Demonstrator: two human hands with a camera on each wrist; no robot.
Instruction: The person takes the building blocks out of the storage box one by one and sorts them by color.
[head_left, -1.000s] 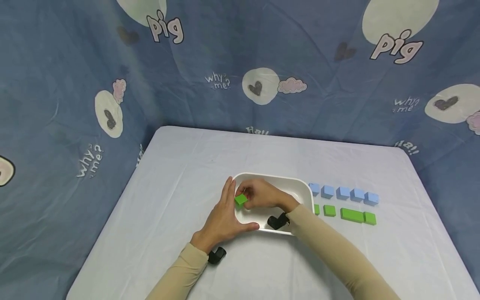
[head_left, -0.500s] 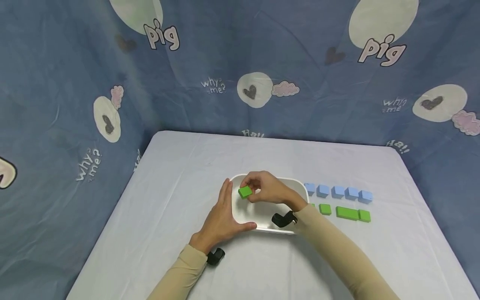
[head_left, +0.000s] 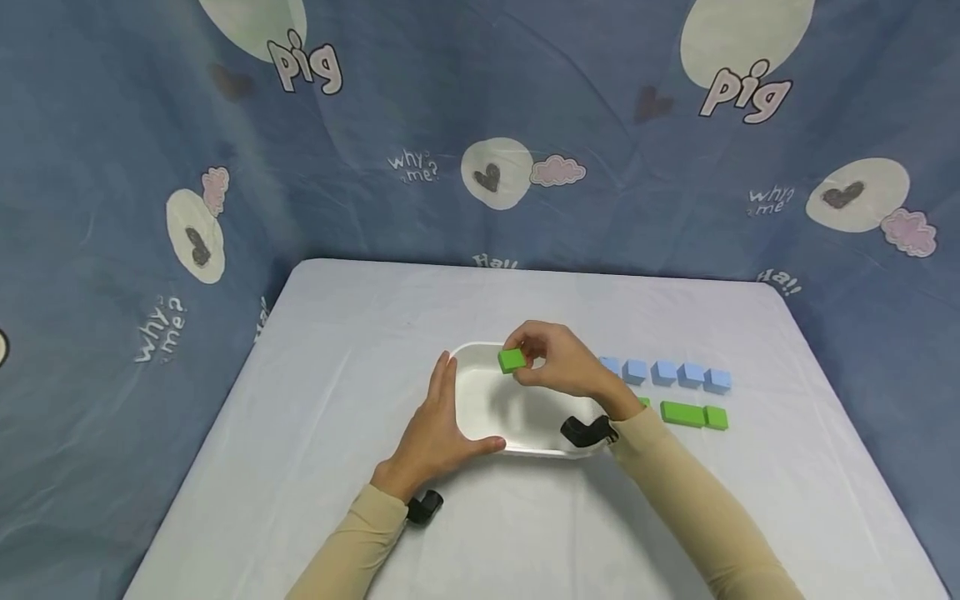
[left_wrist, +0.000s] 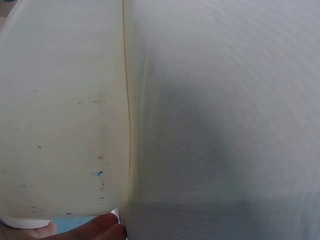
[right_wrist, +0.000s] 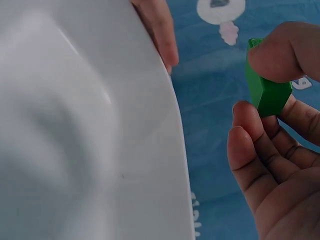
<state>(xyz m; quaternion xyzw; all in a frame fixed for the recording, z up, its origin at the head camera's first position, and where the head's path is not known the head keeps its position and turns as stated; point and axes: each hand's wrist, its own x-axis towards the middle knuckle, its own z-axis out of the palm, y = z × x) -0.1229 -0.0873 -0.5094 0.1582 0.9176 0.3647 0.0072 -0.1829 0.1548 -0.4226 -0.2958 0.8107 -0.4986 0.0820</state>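
Between the right hand's (head_left: 558, 358) thumb and fingers is a small green block (head_left: 512, 360), pinched above the far part of a white tray (head_left: 480, 433). The right wrist view shows the thumb on one face of the green block (right_wrist: 270, 95) and fingertips below it. At the tray's left end lies the left hand (head_left: 435, 429), its fingers straight along the outer side and its thumb at the near rim. The left wrist view has the tray's outer wall (left_wrist: 65, 125) and some fingertips (left_wrist: 112, 227) at its corner.
Right of the tray, several blue blocks (head_left: 663, 372) form a row. In front of them lie a long green block (head_left: 682, 413) and a short green block (head_left: 716, 417); another is mostly hidden by the right wrist. A patterned blue curtain (head_left: 420, 225) hangs behind the white table (head_left: 375, 317).
The right hand has lifted the green block out from the tray's left end and carried it right and away from the person. The left hand keeps its place on the tray.
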